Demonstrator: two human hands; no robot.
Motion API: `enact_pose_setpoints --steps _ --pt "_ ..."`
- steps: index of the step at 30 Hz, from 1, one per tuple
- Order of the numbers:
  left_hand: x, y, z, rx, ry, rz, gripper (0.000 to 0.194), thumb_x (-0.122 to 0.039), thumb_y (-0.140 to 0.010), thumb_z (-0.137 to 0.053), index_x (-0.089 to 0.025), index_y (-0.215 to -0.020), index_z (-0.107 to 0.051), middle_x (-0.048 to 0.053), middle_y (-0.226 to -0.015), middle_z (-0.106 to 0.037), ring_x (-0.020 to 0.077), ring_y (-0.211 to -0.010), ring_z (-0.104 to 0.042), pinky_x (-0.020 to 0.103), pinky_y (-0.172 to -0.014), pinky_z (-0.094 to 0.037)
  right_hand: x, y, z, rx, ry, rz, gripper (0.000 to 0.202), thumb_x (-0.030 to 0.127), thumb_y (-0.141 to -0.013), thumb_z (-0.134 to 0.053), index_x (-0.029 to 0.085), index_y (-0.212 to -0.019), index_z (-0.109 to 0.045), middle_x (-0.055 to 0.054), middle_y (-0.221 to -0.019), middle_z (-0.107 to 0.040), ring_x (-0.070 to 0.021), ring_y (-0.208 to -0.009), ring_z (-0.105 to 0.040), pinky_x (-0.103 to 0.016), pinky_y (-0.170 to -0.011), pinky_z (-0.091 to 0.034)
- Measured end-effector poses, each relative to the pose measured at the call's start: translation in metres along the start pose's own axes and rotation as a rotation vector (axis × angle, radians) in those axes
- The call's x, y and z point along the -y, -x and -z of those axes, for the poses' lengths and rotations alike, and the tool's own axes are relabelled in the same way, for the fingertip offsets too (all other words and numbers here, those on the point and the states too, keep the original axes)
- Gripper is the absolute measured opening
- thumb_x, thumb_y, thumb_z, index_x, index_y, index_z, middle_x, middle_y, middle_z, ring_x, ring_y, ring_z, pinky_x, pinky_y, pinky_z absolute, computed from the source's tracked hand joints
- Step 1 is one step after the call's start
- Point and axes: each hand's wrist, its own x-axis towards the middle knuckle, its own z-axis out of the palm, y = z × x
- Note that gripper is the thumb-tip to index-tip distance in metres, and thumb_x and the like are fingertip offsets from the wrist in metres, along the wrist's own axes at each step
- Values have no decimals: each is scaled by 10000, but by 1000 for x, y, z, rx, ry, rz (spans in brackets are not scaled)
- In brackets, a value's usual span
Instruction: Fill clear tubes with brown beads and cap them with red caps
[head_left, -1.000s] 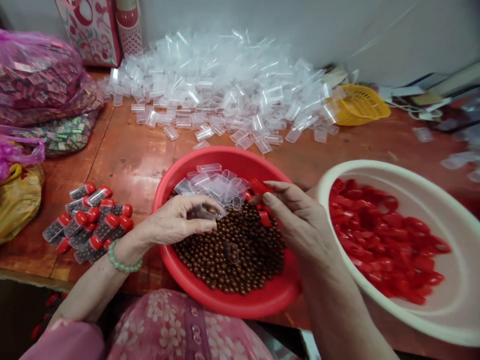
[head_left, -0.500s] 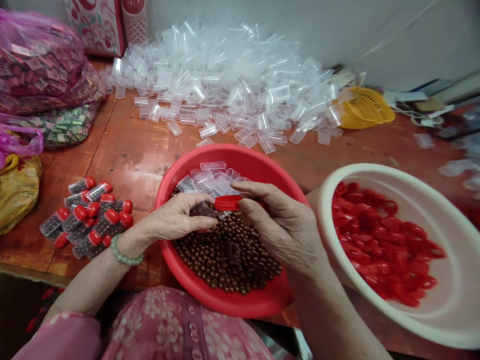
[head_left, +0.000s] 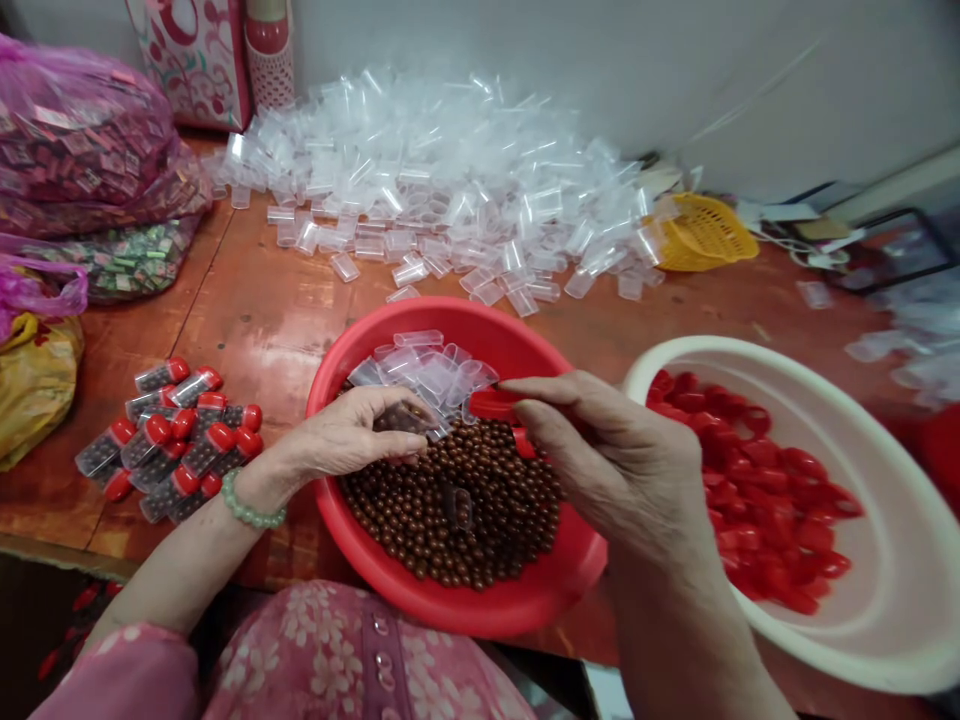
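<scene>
Over a red basin (head_left: 450, 620), my left hand (head_left: 352, 435) is closed around a clear plastic container (head_left: 409, 418) with dark balls inside. Thumb and fingers of my right hand (head_left: 622, 450) pinch a red cap (head_left: 495, 404), held a short way right of the container. Another small red piece (head_left: 523, 442) shows under the right fingers; whether it is held I cannot tell. Brown round balls (head_left: 450, 510) fill much of the basin, with several empty clear containers (head_left: 435, 365) lying on them at the back.
Red caps (head_left: 757, 480) lie in a cream basin (head_left: 900, 600) at right. Filled, capped containers (head_left: 180, 440) are piled at left. Along the wall spreads a heap of clear containers (head_left: 450, 190), beside a yellow basket (head_left: 709, 233). Pink bags (head_left: 82, 130) stand at the far left.
My right hand has drawn the red cap rightward, away from the container in my left hand. The left hand stays nearly in place. The view has shifted slightly.
</scene>
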Motion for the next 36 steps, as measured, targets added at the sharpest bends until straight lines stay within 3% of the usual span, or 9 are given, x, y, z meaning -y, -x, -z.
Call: enact_pose_setpoints --steps 3,7,10,13,16,21,27,32,36 --pt "1 0 0 -22 135 7 353 -281 -752 -752 -138 -1041 -609 10 -797 -655 95 -690 -612 225 -678 -482 4 -6 -14 -64 -98 -66 158 346 -892 -610 286 -1004 -703 -20 -854 -685 -172 -755 -629 -325 -711 -516" --pt "1 0 5 -59 416 -27 460 -507 -833 -636 -138 -1105 -611 86 -957 -691 159 -813 -674 277 -721 -532 3 -11 -27 -110 -323 -230 205 375 -878 -620 289 -1055 -676 14 -677 -601 -133 -569 -539 -276 -546 -462" --pt "1 -1 11 -33 529 -36 576 -629 -893 -440 -119 -1070 -640 126 -974 -708 191 -851 -686 307 -745 -551 -6 -9 -24 -83 -325 -279 177 370 -813 -695 260 -952 -683 20 -662 -597 -126 -574 -534 -267 -560 -462" --pt "0 -3 13 -16 561 -36 638 -668 -893 -379 -114 -1049 -656 140 -985 -716 198 -866 -689 302 -749 -556 -12 -6 -15 -23 -225 -241 152 357 -789 -722 246 -888 -694 6 -734 -642 -126 -632 -563 -264 -607 -470" --pt "1 -3 11 -26 568 -27 573 -630 -886 -456 -114 -1028 -662 122 -945 -717 196 -860 -693 294 -742 -563 -10 -9 -9 66 -167 -136 116 350 -819 -690 242 -860 -694 -11 -790 -666 -140 -688 -592 -275 -638 -480" --pt "2 -2 6 -70 490 -6 355 -403 -814 -700 -116 -1015 -646 80 -878 -706 177 -801 -703 270 -704 -569 0 -24 -11 152 -77 -18 118 345 -826 -681 243 -886 -684 -17 -792 -690 -163 -696 -625 -301 -661 -511" --pt "5 -8 7 -119 507 17 288 -383 -883 -613 -104 -953 -633 96 -836 -723 159 -691 -692 270 -629 -565 4 -38 -34 115 -63 118 96 274 -886 -577 238 -918 -660 -18 -853 -701 -165 -774 -652 -307 -743 -529" --pt "5 -9 10 -109 563 23 233 -329 -909 -572 -106 -951 -623 93 -846 -722 167 -707 -694 290 -649 -563 6 -41 -52 -16 -180 12 93 300 -897 -563 240 -908 -633 -4 -813 -676 -142 -714 -628 -280 -684 -517" --pt "4 -8 11 -62 542 41 206 -263 -837 -661 -114 -973 -622 72 -854 -706 165 -723 -694 279 -656 -564 10 -41 -65 -86 -308 -67 137 365 -900 -564 244 -849 -604 5 -752 -649 -142 -689 -614 -273 -646 -509"
